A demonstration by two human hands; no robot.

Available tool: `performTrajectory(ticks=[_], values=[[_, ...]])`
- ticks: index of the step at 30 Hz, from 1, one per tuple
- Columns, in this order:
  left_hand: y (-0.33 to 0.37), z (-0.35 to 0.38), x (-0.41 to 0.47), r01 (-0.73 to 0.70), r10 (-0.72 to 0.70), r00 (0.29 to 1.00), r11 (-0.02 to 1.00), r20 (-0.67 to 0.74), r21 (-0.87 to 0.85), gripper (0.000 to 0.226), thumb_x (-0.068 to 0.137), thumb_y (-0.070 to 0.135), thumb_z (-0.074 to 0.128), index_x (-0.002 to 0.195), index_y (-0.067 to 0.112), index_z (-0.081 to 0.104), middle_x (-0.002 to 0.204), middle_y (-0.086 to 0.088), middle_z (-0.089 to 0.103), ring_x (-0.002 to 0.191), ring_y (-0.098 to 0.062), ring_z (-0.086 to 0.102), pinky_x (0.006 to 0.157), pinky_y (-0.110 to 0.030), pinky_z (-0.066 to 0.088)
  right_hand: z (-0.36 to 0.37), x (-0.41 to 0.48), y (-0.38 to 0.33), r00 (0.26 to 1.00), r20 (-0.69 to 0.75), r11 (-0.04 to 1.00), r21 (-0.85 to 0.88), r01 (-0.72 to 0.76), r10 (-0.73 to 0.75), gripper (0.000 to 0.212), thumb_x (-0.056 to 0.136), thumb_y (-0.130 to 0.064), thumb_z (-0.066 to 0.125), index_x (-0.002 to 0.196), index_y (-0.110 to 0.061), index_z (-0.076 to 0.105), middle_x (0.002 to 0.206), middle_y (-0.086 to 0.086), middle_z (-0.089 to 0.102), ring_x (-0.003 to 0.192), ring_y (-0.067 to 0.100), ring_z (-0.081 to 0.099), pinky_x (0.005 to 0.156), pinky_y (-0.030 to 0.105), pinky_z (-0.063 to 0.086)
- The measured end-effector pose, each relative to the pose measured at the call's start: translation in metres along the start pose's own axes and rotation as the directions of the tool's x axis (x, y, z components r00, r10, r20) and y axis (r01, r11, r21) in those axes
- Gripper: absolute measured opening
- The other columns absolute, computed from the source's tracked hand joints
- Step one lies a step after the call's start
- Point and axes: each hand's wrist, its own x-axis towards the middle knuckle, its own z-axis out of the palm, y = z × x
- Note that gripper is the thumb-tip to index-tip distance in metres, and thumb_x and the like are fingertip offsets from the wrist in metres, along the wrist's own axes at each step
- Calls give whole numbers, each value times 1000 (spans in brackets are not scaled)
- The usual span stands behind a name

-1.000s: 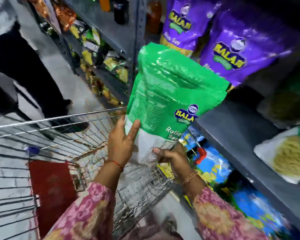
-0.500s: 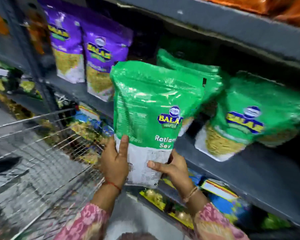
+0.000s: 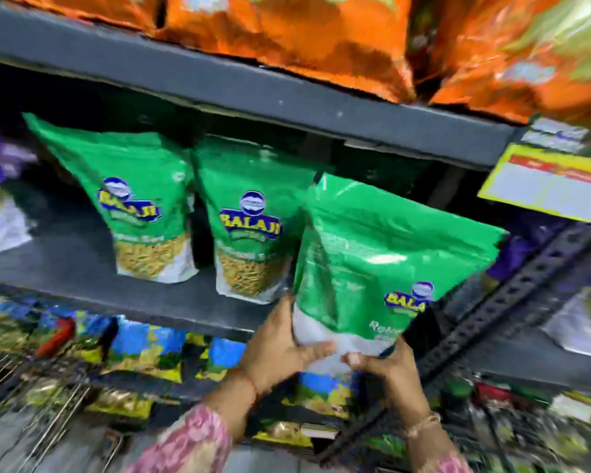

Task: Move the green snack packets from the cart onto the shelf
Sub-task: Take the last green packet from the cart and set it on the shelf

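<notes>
1. The green snack packet [image 3: 382,268] in hand was held upright but tilted, its top leaning to the right, in front of the shelf [image 3: 82,268] at the right end of the green row. Its white bottom edge sat at about the level of the shelf's front lip; whether it already touched the board could not be told.
2. The left hand [image 3: 277,349] gripped the packet's lower left corner, with the thumb across the white band. The right hand [image 3: 386,367] was closed on the lower right corner from below. Both hands were thus wrapped on the one packet.
3. Two other green packets were already standing on the same shelf: a middle one [image 3: 249,227] just beside the held packet, and a left one [image 3: 137,206] further along.
4. By my judgement the step in hand was the placing itself: the packet was carried to its slot but not yet set down or released.
5. The next move would call for pushing the base in over the lip, righting the lean so the packet faced front like its neighbours, then letting go without knocking the middle one.
6. Orange packets [image 3: 321,35] filled the shelf above, and part of the wire cart [image 3: 21,380] showed at lower left, blurred.
</notes>
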Motion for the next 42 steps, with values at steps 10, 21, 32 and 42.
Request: performTrajectory(ticks=[10,21,32,42], values=[[-1,38,99,193,-167,970,971,176,-140,82,66,20,79,132,14,31,122,4,44,109,-6,38,79,-7,30,-29,80,11,990,-100,991,106,-87,98,51,47,-2,79,94,-9,61,105,20,67,86,28,64,75,36,55],[8,70,92,215,-223,967,973,-121,-80,66,56,24,84,107,8,45,109,-10,61,99,-24,59,72,-20,41,39,44,45,809,-448,884,-434,174,-380,44,60,4,73,98,-4,51,89,1,44,84,31,52,74,22,36],[16,83,58,104,-206,923,946,-324,-307,21,83,41,38,71,25,42,77,4,46,88,-21,45,82,-28,34,-2,72,41,920,-384,979,-202,3,-82,58,55,-3,81,108,-2,56,106,19,56,94,24,53,86,30,42],[-2,56,79,608,-523,793,709,311,-357,70,87,61,14,139,15,25,152,-5,24,139,-21,25,113,-32,24,-36,78,44,973,-210,991,107,-78,99,35,73,9,62,104,-8,60,110,13,63,96,25,59,87,36,48]])
